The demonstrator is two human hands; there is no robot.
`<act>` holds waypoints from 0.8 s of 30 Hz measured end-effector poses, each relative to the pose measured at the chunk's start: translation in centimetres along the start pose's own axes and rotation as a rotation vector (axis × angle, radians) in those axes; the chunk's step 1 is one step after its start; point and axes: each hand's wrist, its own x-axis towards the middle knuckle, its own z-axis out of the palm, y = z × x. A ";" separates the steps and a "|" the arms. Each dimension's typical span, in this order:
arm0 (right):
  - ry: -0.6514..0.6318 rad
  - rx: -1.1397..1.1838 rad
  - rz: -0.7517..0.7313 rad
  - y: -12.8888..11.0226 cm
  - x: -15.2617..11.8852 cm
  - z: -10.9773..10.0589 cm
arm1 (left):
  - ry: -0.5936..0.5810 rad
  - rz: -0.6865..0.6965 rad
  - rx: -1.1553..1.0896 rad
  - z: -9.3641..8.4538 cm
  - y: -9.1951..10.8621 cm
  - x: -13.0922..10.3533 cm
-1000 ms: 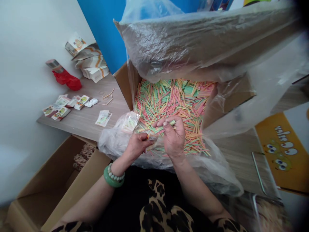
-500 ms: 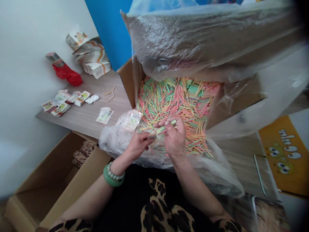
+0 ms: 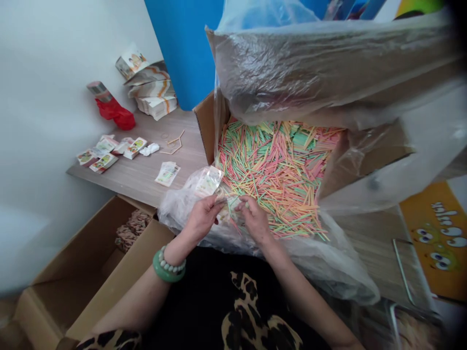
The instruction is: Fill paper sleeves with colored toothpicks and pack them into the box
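A small clear printed plastic bag (image 3: 233,200) is stretched between my two hands, with a few coloured sticks showing at it. My left hand (image 3: 204,215), wearing a green bangle and a pale bead bracelet, pinches its left side. My right hand (image 3: 254,221) has its fingertips closed at the right side; what else they hold is partly hidden. Just beyond lies a heap of thin pink, green and yellow sticks (image 3: 277,180) in a plastic-lined carton. Another printed clear packet (image 3: 209,181) rests on the liner, left of the heap.
On the grey table (image 3: 146,180) are a flat packet (image 3: 167,173), several small printed boxes (image 3: 104,163), a red cloth item (image 3: 115,114) and a stack of printed sheets (image 3: 156,104). An open cardboard box (image 3: 120,277) stands below left. The clear liner (image 3: 310,73) drapes over the carton.
My right hand held a bundle of sticks upright by the bag; now it is lower, with fingertips at the bag's edge. The bundle no longer shows in its fingers. The view has shifted slightly left.
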 end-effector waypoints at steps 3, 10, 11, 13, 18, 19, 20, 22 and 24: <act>0.123 0.195 -0.007 -2.4 0.7 -2.1 | 0.012 -0.070 -0.008 0.3 0.4 -0.3; 0.140 0.773 -0.146 -9.3 1.1 -4.0 | -0.045 -0.076 -0.011 1.0 2.1 -0.8; 0.145 0.799 -0.150 -9.9 1.0 -3.6 | -0.067 -0.061 -0.010 1.1 2.3 -0.8; 0.151 0.839 -0.139 -10.5 0.9 -2.7 | -0.107 -0.035 -0.011 1.3 2.6 -0.8; 0.177 0.848 -0.082 -9.7 0.7 -1.1 | -0.207 -0.047 -0.073 1.5 3.2 -0.6; 0.179 0.827 -0.066 -9.4 0.6 -1.1 | -0.225 -0.054 -0.086 1.5 3.3 -0.5; 0.174 0.796 -0.052 -9.1 0.5 -1.2 | -0.240 -0.059 -0.095 1.5 3.4 -0.4; 0.144 0.706 -0.036 -8.7 0.3 -1.6 | -0.268 -0.062 -0.112 1.5 3.4 -0.2; 0.114 0.604 -0.016 -8.5 0.2 -2.2 | -0.295 -0.058 -0.138 1.6 3.3 0.0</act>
